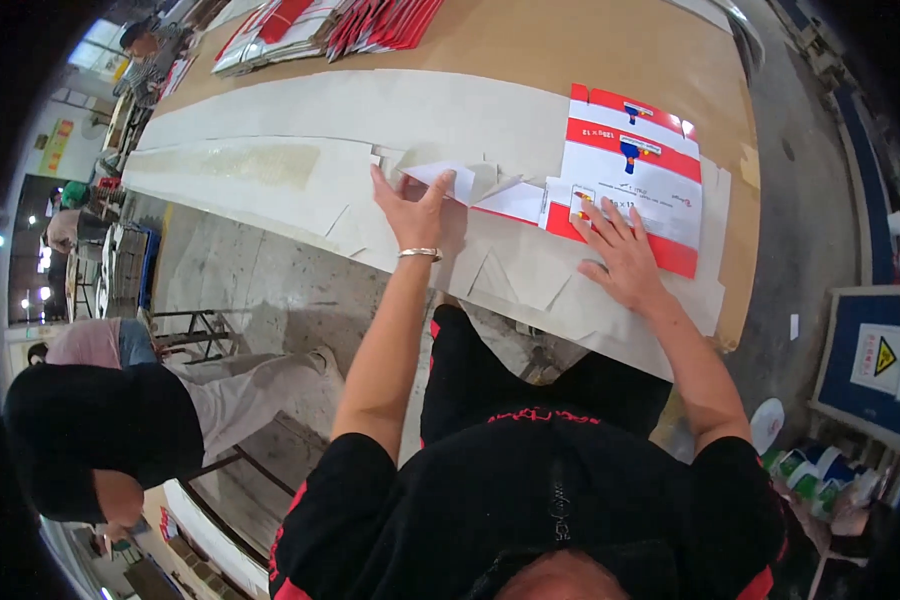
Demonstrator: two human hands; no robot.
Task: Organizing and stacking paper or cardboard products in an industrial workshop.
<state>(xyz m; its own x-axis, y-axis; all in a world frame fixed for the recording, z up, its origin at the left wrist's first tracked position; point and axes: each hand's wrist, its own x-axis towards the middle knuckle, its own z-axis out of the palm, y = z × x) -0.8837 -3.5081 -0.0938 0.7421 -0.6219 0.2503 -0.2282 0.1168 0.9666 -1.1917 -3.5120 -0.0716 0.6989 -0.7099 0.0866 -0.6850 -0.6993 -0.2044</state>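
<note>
- Two hands work on flattened carton blanks at the near edge of the desk
- At far left a seated person in a dark head covering sits apart from the work
- Left hand, silver bangle on the wrist, has its fingers spread, the fingertips pinching a white flap of the blank and lifting it off the grey card sheets
- Right hand lies open and flat, fingers splayed, pressing down the red-and-white printed carton blank
- Stacked red-and-white blanks lie at the desk's far side
</note>
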